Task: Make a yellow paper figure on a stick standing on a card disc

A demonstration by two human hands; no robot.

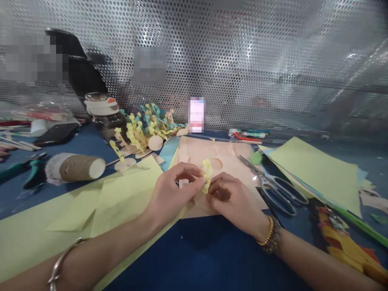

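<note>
A small crumpled strip of yellow paper is pinched between the fingertips of my left hand and my right hand. Beneath both hands lies a pale peach paper sheet with round holes cut from it. A cut peach piece under my right hand is partly hidden. Steel scissors with open handles rest just right of my right hand. Under my left forearm and hand spread yellow-green paper sheets.
Behind the hands stands a cluster of yellow and teal paper sprigs on round paper bases. A brown cylindrical roll and green-handled pliers lie left. More paper sheets lie right, with pens behind. A perforated metal screen rises at the back.
</note>
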